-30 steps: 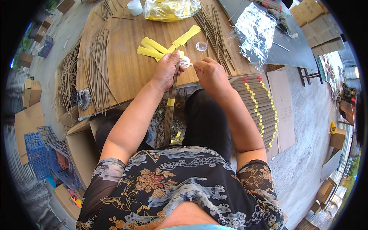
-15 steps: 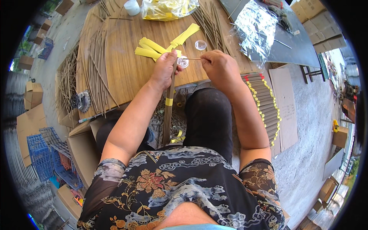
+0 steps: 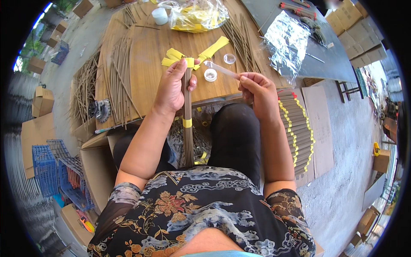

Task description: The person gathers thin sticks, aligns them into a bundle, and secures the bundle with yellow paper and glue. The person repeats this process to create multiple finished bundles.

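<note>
My left hand (image 3: 170, 88) is wrapped round an upright bundle of thin brown incense sticks (image 3: 188, 96), thumb near its far end. A yellow paper strip (image 3: 189, 63) lies across that end, and a yellow band (image 3: 187, 123) circles the bundle lower down. Between the thumb and fingers of my right hand (image 3: 260, 92) is a pale, flat spatula-like stick (image 3: 223, 70), its tip pointing left toward the bundle but apart from it. Below that tip stands a small round white jar (image 3: 210, 75). Loose yellow paper strips (image 3: 215, 47) fan out on the table just beyond.
Loose brown sticks (image 3: 120, 81) lie on the wooden table (image 3: 147, 88) at left, more at the back right. A clear bag of yellow strips (image 3: 199, 17), a white cup (image 3: 159, 16) and a clear lid (image 3: 229, 58) sit farther back. Finished bundles (image 3: 295, 128) line the right side.
My right hand has drawn the spatula-like stick out of the white jar and moved it slightly right and nearer me. My left hand still holds the bundle; the view has shifted a little.
</note>
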A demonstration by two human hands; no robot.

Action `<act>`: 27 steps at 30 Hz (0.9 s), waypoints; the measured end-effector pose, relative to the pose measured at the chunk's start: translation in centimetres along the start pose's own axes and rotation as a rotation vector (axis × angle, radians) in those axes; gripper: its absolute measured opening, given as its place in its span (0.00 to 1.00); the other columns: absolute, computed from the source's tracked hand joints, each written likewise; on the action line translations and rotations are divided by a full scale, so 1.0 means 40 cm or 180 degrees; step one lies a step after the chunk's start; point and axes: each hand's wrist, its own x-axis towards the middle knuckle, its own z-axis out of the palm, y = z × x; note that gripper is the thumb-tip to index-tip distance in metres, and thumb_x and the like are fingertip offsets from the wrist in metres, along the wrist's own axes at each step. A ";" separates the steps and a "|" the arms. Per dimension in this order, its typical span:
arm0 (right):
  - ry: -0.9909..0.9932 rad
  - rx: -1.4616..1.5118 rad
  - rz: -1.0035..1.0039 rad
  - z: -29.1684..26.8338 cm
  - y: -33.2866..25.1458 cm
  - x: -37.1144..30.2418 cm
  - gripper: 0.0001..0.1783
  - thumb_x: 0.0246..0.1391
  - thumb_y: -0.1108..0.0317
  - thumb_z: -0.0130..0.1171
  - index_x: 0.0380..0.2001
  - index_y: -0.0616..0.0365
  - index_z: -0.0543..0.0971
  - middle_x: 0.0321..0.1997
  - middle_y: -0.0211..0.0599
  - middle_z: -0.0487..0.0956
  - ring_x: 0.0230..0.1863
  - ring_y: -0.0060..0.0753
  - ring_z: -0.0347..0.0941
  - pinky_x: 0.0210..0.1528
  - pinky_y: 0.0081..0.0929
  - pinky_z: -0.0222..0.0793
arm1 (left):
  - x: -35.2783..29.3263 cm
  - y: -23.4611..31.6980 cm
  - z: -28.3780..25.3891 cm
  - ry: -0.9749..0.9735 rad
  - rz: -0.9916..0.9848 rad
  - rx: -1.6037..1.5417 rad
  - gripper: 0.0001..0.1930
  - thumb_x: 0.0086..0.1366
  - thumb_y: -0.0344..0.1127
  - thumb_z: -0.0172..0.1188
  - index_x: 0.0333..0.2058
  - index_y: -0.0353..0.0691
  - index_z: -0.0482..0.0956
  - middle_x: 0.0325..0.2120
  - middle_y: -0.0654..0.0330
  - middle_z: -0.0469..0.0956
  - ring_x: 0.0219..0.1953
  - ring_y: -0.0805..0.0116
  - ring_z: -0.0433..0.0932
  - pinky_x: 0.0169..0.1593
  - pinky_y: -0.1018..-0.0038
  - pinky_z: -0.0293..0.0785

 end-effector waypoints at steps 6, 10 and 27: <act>-0.0281 0.0471 -0.0278 0.092 -0.023 -0.070 0.08 0.51 0.69 0.54 0.31 0.63 0.77 0.21 0.29 0.74 0.19 0.13 0.63 0.21 0.11 0.58 | -0.101 0.098 0.053 -0.0363 0.0233 -0.0288 0.18 0.64 0.43 0.45 0.41 0.32 0.71 0.41 0.50 0.72 0.19 0.75 0.66 0.22 0.81 0.61; -0.0507 0.0666 -0.0340 0.134 -0.037 -0.101 0.08 0.51 0.69 0.55 0.31 0.63 0.77 0.21 0.29 0.74 0.19 0.14 0.63 0.22 0.11 0.57 | -0.147 0.136 0.059 -0.0490 0.0374 -0.0359 0.19 0.65 0.44 0.44 0.41 0.31 0.71 0.42 0.50 0.72 0.18 0.76 0.64 0.21 0.81 0.61; -0.0591 -0.0037 -0.1749 0.238 -0.037 -0.192 0.12 0.48 0.76 0.57 0.39 0.60 0.77 0.37 0.31 0.74 0.37 0.18 0.66 0.38 0.13 0.63 | -0.232 0.182 0.077 -0.0671 0.0695 -0.0545 0.17 0.63 0.44 0.47 0.41 0.35 0.72 0.40 0.51 0.73 0.18 0.76 0.65 0.22 0.82 0.62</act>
